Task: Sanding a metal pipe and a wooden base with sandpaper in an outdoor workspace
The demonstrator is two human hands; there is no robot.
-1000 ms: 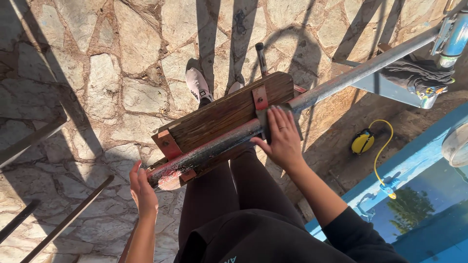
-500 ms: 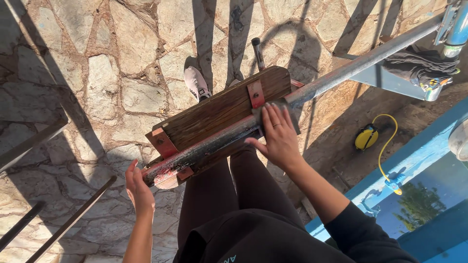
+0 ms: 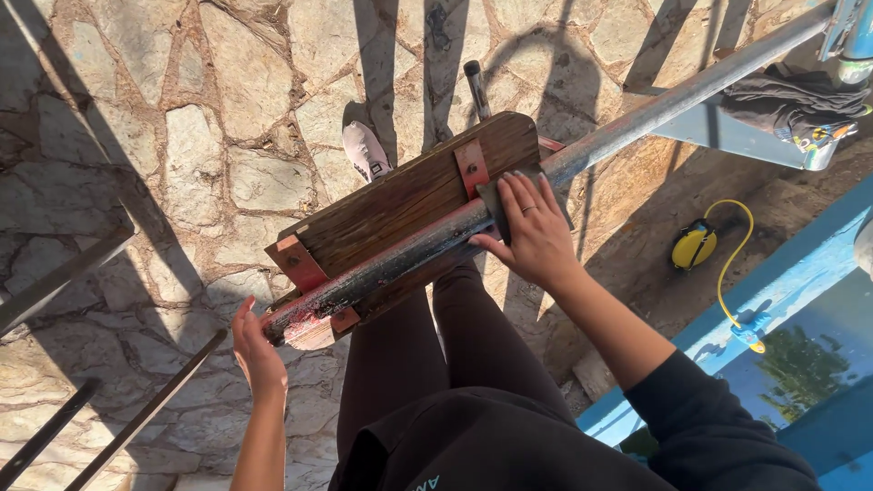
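A person stands on a stone floor (image 3: 136, 173) of irregular pale slabs, looking down at a wooden board (image 3: 414, 195) fixed with red metal brackets (image 3: 297, 264) to a long metal pipe (image 3: 391, 265). The pipe runs slantwise from the lower left up toward the upper right, where it becomes a lighter grey rail (image 3: 691, 91); along the board its coating is dark and worn, with red paint at its lower end. The right hand (image 3: 532, 232) lies flat on top of the pipe at the board's upper right end, fingers spread and extended over a small dark piece pressed against the pipe, thumb tucked along the pipe's near side; a ring shows on one finger. The hand is open, pressing rather than clenched. The left hand (image 3: 255, 350) is at the pipe's lower left end, palm toward the red tip, fingers loosely open and upright; whether it actually touches the end cannot be told. Below the board are the person's legs in dark leggings (image 3: 427, 364), and a pale shoe (image 3: 366, 150) shows on the floor past the board's far edge. A dark handle (image 3: 476, 86) sticks up behind the board. To the right, well apart, a yellow cable reel (image 3: 696, 245) with a yellow cord lies on the ground near a blue edge (image 3: 800, 259), and dark cloth (image 3: 791, 100) hangs over the rail at the upper right.
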